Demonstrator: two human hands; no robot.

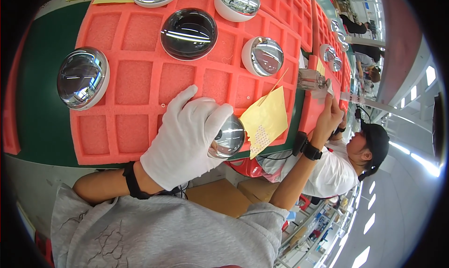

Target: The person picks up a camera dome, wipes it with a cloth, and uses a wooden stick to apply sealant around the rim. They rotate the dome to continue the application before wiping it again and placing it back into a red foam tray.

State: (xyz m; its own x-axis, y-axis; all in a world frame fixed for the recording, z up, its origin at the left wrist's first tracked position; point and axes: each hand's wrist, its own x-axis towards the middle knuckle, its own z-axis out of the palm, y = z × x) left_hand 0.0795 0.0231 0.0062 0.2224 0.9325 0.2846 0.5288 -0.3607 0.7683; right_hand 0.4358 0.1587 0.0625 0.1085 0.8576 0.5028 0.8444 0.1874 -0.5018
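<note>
My left hand (184, 139), in a white glove, is closed around a shiny, mirror-like dome (234, 136) near the front edge of the red foam tray (135, 81). Farther right, the fingers of my bare right hand (329, 118) pinch a small white cloth or tissue (330, 87). This sits at the neck of a clear glass bottle (309, 79); whether it touches the bottle is unclear. Between my hands lies a piece of yellow paper (266, 118) with a ragged, dotted lower edge. A thin brown stick (274, 86) rests across its top.
Several glossy domes with white undersides sit on the tray, among them a dark one (189, 34) and one at the left (83, 78). More domes (327, 52) stand on foam farther right. A person in a black cap (374, 139) is close on the right. Green table surface (44, 90) borders the tray.
</note>
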